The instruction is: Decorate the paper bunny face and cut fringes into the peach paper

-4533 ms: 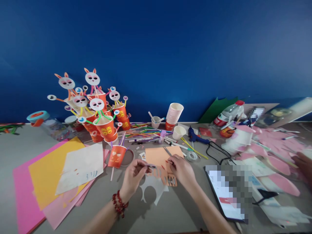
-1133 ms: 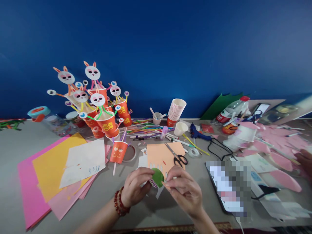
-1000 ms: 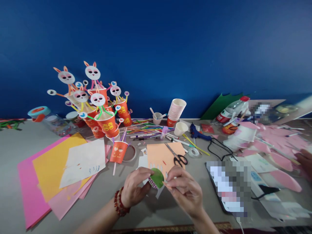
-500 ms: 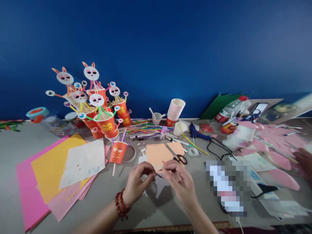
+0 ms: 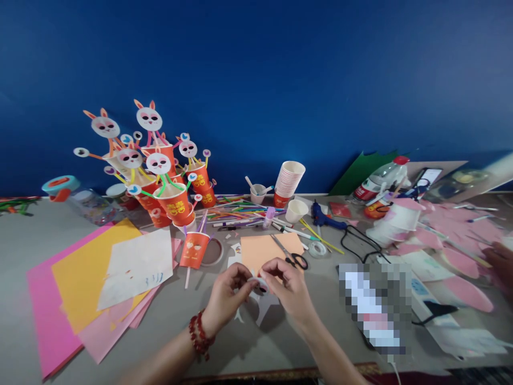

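My left hand (image 5: 226,298), with a red bead bracelet on its wrist, and my right hand (image 5: 289,289) meet over the grey table, fingers pinched together on a small round paper piece (image 5: 259,283) held between them. Under my hands lies a white paper scrap with round holes cut out (image 5: 262,309). Just beyond lie an orange paper sheet (image 5: 260,252) and black-handled scissors (image 5: 292,256).
Rabbit-faced orange cups (image 5: 172,203) stand at the back left, beside stacked paper cups (image 5: 288,182). Pink, yellow and white sheets (image 5: 92,278) lie on the left. A phone (image 5: 372,305), a glue gun (image 5: 324,218) with its cord, tape (image 5: 318,248) and pink cut-outs (image 5: 460,267) fill the right. Another person's hand (image 5: 500,262) shows at the right edge.
Earlier my right hand cut the orange paper; the scissors now lie on the sheet. A green round piece faced me a second ago; it has turned and now shows a pale side.
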`<state>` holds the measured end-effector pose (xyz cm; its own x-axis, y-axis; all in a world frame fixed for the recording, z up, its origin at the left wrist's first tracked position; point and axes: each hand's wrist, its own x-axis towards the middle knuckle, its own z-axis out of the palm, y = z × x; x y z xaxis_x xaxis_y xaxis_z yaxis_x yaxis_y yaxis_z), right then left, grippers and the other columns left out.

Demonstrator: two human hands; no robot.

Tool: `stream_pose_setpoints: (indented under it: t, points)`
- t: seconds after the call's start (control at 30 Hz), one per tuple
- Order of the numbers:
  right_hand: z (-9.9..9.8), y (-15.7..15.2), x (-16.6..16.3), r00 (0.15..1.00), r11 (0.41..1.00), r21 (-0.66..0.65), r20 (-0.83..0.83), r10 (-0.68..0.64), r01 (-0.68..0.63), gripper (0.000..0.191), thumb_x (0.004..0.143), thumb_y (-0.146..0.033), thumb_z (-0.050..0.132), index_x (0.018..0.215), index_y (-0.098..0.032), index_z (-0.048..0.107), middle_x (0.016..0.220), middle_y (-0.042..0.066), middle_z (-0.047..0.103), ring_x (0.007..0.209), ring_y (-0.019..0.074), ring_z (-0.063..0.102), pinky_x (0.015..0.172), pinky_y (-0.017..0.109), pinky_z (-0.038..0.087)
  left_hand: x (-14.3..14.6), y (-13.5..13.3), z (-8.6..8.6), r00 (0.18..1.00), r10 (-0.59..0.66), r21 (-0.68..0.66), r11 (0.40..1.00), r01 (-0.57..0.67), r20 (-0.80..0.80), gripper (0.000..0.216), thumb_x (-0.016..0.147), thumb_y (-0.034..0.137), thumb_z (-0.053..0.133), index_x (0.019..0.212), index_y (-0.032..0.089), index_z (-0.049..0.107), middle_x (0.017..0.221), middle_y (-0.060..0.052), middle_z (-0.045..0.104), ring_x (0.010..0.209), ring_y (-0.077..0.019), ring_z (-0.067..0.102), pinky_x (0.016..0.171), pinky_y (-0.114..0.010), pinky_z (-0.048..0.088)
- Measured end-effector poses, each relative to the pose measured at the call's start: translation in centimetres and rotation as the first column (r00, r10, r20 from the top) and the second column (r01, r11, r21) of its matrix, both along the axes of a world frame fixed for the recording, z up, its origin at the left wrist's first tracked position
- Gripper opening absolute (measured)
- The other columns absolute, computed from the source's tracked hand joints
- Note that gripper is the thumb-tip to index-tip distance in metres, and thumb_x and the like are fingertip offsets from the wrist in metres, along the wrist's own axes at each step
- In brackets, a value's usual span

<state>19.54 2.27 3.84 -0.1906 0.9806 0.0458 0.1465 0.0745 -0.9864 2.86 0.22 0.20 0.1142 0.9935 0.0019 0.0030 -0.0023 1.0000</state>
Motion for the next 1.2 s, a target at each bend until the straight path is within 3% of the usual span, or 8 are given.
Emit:
stream_pose_setpoints:
  t: [0.3,0.57,1.2]
  points:
    - [0.2,0.3,-0.1,1.0,1.0,-0.015,0.005,0.018,-0.018,0.017,0.085,-0.029,0.062,0.072,-0.018,0.063,0.065,0.0,0.062,0.058,0.0131,0.056,0.052,0.022,0.042,-0.2,0.1,-0.2,0.994,0.021,0.049,0.999,-0.016,-0.106,0.02,0.086,0.034,0.067,0.083,0.016,0.058,0.067,0.002,0.061,0.055,-0.009,0.053,0.052,-0.018,0.04]
    - [0.2,0.3,-0.1,0.998,0.998,-0.038,-0.019,0.053,-0.054,0.017,0.085,-0.03,0.062,0.072,-0.019,0.061,0.061,-0.001,0.059,0.055,0.0121,0.053,0.05,0.022,0.04,-0.2,0.2,-0.1,0.998,0.003,-0.006,1.0,-0.003,-0.067,0.025,0.085,0.039,0.068,0.081,0.017,0.056,0.064,0.003,0.056,0.054,-0.0085,0.049,0.05,-0.018,0.036]
    - [-1.3,0.5,0.3,0.995,0.995,0.02,-0.005,0.099,-0.099,0.014,0.089,-0.029,0.06,0.08,-0.018,0.062,0.071,0.0,0.062,0.065,0.0142,0.058,0.06,0.024,0.049,-0.1,0.3,-0.5,0.998,0.005,-0.075,0.997,-0.001,0.057,0.035,0.083,0.048,0.069,0.08,0.017,0.053,0.064,0.003,0.054,0.05,-0.0072,0.048,0.045,-0.016,0.036]
